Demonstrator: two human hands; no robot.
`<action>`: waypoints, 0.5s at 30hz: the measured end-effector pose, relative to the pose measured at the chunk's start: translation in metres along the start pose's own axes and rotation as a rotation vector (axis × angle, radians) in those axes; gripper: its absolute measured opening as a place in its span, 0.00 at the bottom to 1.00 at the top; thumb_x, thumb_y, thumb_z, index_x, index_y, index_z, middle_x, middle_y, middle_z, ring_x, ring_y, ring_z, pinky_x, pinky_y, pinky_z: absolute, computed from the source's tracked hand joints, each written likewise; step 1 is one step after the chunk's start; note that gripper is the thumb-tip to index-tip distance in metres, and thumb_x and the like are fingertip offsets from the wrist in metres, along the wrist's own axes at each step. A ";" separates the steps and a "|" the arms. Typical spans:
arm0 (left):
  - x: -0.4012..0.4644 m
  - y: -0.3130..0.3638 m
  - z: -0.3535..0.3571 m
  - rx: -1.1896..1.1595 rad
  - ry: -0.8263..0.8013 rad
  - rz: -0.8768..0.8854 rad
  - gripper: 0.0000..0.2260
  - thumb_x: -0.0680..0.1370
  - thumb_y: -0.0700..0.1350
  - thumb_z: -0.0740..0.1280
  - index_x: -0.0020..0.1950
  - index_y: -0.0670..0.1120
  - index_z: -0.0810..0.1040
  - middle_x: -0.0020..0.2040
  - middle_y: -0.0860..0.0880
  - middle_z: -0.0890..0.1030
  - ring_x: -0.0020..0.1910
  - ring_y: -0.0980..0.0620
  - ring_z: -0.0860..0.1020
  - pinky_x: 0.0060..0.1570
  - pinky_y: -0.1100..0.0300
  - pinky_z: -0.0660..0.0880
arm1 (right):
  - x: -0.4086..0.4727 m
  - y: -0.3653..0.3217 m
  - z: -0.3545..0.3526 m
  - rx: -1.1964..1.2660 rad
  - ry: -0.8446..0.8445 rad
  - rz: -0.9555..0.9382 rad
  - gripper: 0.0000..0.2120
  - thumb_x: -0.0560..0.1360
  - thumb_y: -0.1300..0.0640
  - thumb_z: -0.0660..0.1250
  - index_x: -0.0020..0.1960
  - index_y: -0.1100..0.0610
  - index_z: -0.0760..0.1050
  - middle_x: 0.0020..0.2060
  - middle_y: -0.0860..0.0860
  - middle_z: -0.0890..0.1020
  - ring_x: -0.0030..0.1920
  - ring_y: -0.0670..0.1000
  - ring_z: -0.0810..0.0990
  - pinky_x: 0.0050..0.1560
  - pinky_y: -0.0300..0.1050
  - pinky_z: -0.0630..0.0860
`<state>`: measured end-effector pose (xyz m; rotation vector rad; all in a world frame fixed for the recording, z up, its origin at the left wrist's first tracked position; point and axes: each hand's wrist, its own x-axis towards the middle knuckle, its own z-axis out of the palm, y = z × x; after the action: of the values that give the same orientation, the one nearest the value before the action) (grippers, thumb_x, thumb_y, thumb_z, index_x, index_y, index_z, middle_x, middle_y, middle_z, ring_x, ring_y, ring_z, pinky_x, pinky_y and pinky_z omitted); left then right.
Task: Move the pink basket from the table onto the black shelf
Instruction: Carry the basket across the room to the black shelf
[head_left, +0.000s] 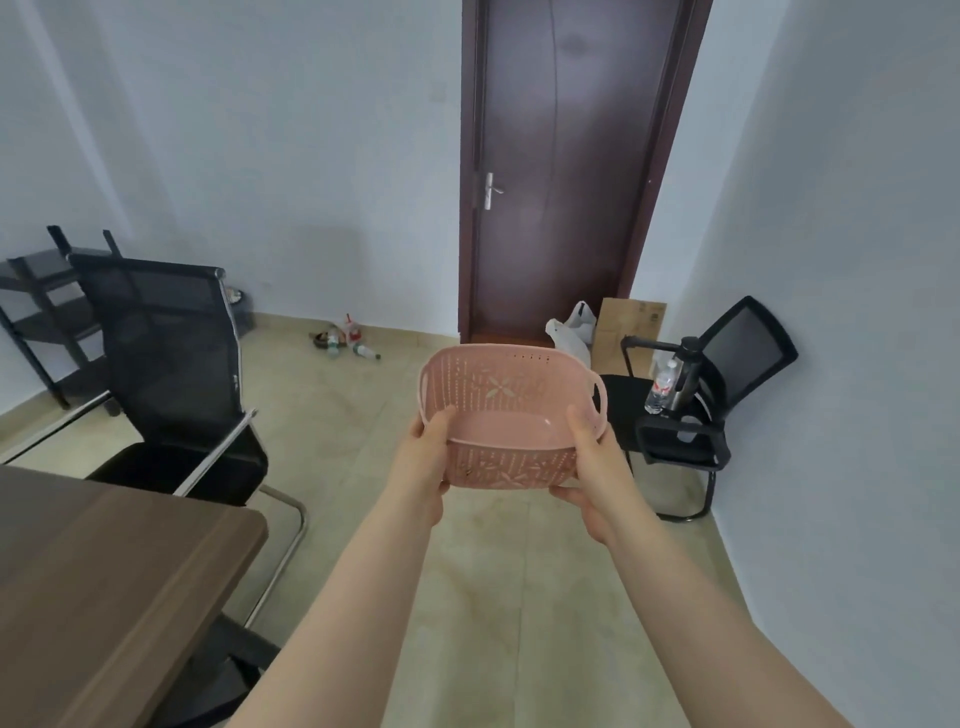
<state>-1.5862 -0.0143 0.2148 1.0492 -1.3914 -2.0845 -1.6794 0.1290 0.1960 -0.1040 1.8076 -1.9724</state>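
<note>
An empty pink basket (506, 400) with perforated sides is held up in the air over the floor, in the middle of the view. My left hand (423, 465) grips its near left rim, thumb inside. My right hand (595, 467) grips its near right rim and underside. The black shelf (44, 306) stands far left against the wall, partly hidden behind a chair. The brown table (104, 571) is at the lower left, away from the basket.
A black mesh chair (166, 364) stands between the table and the shelf. Another black chair (722, 395) at the right holds a water bottle and a flask. A dark door (566, 171) is straight ahead. Bottles (348, 340) lie on the floor by the wall.
</note>
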 end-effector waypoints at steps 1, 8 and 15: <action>0.013 0.001 0.004 -0.004 0.003 -0.008 0.10 0.79 0.51 0.64 0.59 0.52 0.73 0.44 0.54 0.77 0.39 0.55 0.75 0.35 0.59 0.70 | 0.014 -0.002 0.003 0.000 -0.006 0.002 0.23 0.79 0.41 0.61 0.72 0.45 0.65 0.57 0.47 0.78 0.51 0.49 0.78 0.44 0.49 0.75; 0.129 0.019 0.023 -0.035 0.019 -0.068 0.12 0.78 0.52 0.65 0.60 0.53 0.72 0.46 0.54 0.78 0.42 0.53 0.76 0.35 0.57 0.71 | 0.126 -0.011 0.034 -0.004 -0.025 0.032 0.24 0.80 0.42 0.60 0.74 0.45 0.63 0.60 0.48 0.76 0.54 0.53 0.78 0.53 0.56 0.75; 0.254 0.065 0.040 -0.058 0.041 -0.071 0.12 0.78 0.52 0.65 0.61 0.53 0.73 0.45 0.55 0.77 0.41 0.55 0.75 0.35 0.58 0.71 | 0.251 -0.037 0.089 -0.026 -0.049 0.062 0.28 0.80 0.41 0.60 0.77 0.48 0.60 0.65 0.51 0.75 0.55 0.54 0.76 0.59 0.60 0.74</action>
<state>-1.7803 -0.1936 0.1925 1.1258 -1.2836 -2.1283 -1.8818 -0.0474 0.1808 -0.1021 1.7846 -1.8872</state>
